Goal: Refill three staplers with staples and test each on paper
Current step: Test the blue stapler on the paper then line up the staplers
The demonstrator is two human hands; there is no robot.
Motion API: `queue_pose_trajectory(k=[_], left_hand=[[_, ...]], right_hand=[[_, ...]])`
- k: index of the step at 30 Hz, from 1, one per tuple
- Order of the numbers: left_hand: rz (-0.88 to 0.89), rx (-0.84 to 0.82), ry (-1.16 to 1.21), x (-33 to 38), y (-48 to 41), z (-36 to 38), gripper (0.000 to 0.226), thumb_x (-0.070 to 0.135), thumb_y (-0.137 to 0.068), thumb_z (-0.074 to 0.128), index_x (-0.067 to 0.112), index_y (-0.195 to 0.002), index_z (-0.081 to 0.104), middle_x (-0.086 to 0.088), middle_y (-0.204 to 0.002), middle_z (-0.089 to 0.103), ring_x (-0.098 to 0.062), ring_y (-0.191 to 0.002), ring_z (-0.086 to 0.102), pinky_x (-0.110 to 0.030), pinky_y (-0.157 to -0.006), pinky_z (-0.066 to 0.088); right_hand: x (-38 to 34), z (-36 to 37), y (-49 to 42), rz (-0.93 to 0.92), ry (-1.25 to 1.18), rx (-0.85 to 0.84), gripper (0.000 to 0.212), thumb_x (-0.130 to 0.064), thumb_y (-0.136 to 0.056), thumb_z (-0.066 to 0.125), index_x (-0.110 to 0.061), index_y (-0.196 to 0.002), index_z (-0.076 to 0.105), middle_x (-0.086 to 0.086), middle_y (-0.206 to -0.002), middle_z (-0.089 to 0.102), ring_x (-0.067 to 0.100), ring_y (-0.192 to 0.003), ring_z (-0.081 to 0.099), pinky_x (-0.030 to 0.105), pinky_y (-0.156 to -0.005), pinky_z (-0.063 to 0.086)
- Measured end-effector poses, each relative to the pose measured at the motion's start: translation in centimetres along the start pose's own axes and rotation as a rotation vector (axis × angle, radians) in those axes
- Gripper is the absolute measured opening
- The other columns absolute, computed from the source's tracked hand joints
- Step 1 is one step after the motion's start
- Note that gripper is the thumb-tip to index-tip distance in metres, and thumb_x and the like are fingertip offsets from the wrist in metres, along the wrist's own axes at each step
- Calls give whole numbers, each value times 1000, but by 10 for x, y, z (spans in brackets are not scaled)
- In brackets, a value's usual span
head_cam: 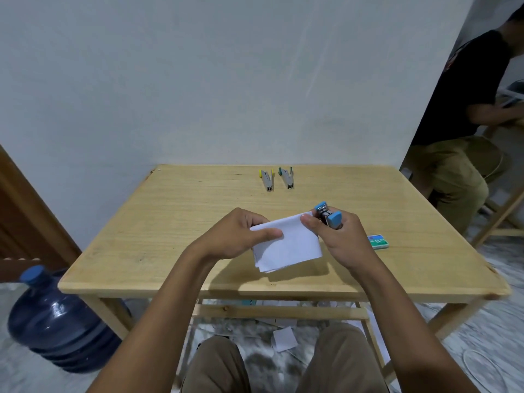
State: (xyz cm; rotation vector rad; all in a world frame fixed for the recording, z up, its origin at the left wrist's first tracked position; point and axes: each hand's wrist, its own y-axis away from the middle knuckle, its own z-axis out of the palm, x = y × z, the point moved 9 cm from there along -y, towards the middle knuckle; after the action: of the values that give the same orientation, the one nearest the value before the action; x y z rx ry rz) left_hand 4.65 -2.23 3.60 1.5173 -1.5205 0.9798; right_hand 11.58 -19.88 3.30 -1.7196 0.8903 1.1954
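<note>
Above the wooden table (170, 222), left hand (238, 234) pinches folded paper (286, 245); right hand (340, 236) grips a blue stapler (329, 218), its mouth partly hidden at the paper's corner.

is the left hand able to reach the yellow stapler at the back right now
Probably not at once: the left hand grips the folded paper while the right hand holds the blue stapler at its corner. The stretch of table toward the yellow stapler looks unobstructed, though.
</note>
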Motion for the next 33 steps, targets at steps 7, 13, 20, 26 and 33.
queue_pose_trajectory(k=[7,13,20,26,33], left_hand=[[25,-3,-82,3,-4,-5,23,36,-85,76,22,-67,75,6,-66,70,-6,-57,60,-17,-52,42],[123,126,-48,3,-5,-10,11,35,-86,75,30,-77,79,8,-72,72,-5,-62,61,-18,-56,42],[-358,408,288,-33,9,-14,72,83,-76,51,14,-93,64,-2,-82,64,-14,-60,56,-29,-60,50],[-384,63,744,-18,-1,33,42,49,-87,68,10,-100,69,-1,-74,67,-16,-55,55,-25,-52,47],[-270,239,878,-17,-7,21,9,16,-93,63,7,-94,63,-6,-77,73,-13,-54,55,-23,-51,48]], right_hand=[[-11,2,-1,-14,116,-179,6,-37,-84,75,-32,-82,74,-10,-71,65,6,-64,54,13,-57,40],[-28,-1,-5,-176,201,-85,14,-40,-80,74,-26,-82,73,-15,-63,60,2,-58,49,14,-53,37],[-42,-16,-2,-384,409,213,17,-33,-87,73,-21,-79,63,-12,-64,56,7,-58,48,29,-52,38],[-57,14,11,-584,538,139,11,-15,-84,79,-8,-90,73,-1,-86,70,26,-69,61,41,-59,51],[-42,8,16,-378,297,178,31,-43,-79,75,-20,-100,72,-8,-101,64,3,-87,62,16,-69,49]])
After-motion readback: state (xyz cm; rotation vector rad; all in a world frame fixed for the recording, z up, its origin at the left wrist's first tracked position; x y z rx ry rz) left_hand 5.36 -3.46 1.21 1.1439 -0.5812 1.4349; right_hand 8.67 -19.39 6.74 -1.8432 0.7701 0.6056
